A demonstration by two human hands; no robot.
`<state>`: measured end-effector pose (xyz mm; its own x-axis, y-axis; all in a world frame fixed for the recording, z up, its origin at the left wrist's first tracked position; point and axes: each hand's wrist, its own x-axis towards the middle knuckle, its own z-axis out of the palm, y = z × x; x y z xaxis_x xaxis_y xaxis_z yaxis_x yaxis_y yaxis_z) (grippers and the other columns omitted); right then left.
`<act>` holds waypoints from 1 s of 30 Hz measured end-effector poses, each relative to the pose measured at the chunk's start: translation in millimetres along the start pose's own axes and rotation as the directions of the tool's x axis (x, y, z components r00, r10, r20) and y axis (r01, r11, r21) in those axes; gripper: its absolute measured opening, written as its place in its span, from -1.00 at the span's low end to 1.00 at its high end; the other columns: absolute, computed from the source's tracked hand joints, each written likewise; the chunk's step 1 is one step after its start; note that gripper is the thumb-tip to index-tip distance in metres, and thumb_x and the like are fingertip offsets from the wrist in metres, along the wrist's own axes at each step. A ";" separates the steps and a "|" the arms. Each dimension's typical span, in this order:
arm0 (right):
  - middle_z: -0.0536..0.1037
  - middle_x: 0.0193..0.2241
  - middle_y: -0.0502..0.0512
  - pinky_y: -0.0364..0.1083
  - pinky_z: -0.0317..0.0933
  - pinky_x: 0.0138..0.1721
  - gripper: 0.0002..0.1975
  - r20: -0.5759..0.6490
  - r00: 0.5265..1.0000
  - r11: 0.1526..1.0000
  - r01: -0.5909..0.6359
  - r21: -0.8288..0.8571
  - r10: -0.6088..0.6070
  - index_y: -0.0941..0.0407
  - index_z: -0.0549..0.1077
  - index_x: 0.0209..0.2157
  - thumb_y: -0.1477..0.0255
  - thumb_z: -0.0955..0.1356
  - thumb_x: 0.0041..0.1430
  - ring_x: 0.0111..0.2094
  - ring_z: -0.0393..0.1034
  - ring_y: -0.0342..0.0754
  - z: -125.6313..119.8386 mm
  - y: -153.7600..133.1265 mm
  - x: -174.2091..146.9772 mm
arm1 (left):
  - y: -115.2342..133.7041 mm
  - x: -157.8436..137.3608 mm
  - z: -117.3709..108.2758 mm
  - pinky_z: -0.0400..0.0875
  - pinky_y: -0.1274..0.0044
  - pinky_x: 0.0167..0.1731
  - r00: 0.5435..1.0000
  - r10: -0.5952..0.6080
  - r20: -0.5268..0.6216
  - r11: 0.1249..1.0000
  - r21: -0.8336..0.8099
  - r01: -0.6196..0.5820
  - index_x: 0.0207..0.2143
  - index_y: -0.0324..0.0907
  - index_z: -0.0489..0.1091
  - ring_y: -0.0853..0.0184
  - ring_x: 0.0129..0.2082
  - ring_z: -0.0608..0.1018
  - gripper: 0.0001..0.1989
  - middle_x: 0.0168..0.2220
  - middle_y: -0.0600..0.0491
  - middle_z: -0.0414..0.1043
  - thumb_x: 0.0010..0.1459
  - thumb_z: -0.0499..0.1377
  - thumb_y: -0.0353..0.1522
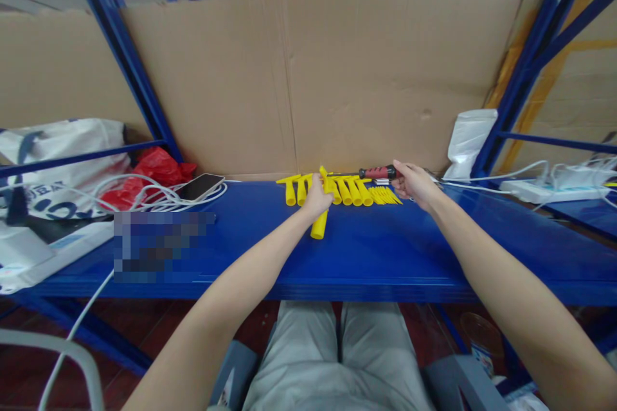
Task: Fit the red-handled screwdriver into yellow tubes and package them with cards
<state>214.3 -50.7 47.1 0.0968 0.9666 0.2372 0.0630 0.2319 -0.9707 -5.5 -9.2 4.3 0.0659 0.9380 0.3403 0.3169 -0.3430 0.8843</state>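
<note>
My left hand (317, 198) is closed around a yellow plastic piece with a tube-shaped handle (319, 226), its round open end pointing toward me. In my right hand (413, 182) is a screwdriver (378, 172) with a red and black handle, held level. Its thin shaft reaches left to the upper part of the yellow piece by my left fingers; whether the tip touches a screw is too small to tell. Behind stand several similar yellow pieces (347, 192) in a row. Small flat yellow parts (384, 196) lie in a line at the row's right end.
A phone (201, 187), white cables (144, 196), a red plastic bag (149, 176) and a white bag (72, 154) crowd the left. A white pouch (470, 141) leans at the back right, near a power strip (554, 191). Cardboard (361, 77) walls the back of the blue table (385, 250).
</note>
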 end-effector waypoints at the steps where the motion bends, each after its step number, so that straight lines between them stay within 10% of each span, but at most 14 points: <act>1: 0.23 -0.74 -0.13 -0.25 -0.17 -0.79 -0.69 0.006 1.000 1.000 0.017 0.022 -0.017 0.09 0.22 -0.38 0.14 0.32 0.06 -0.79 0.02 -0.26 0.3 -0.7 -0.4 | 0.5 -0.2 -0.2 0.23 0.73 -0.71 1.000 -0.003 -0.006 1.000 -0.001 0.003 -0.03 -0.14 0.01 0.55 -0.54 0.43 -0.47 -0.06 -0.03 0.33 -0.05 0.05 -0.64; 30: 0.24 -0.78 -0.14 -0.22 -0.19 -0.80 -0.64 -0.168 0.972 0.986 0.168 -0.002 -0.166 0.06 0.22 -0.39 0.07 0.32 -0.01 -0.80 0.05 -0.22 3.4 2.0 0.3 | 2.0 -2.0 1.3 0.22 0.73 -0.71 1.000 -0.003 0.000 1.000 0.011 0.003 -0.02 -0.12 0.02 0.56 -0.58 0.42 -0.47 -0.03 -0.03 0.34 -0.03 0.08 -0.62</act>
<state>211.1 -49.6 45.1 0.2501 0.8828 0.3977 0.0803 0.3904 -0.9171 -3.7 -11.7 5.0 0.0654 0.9390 0.3376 0.3279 -0.3398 0.8815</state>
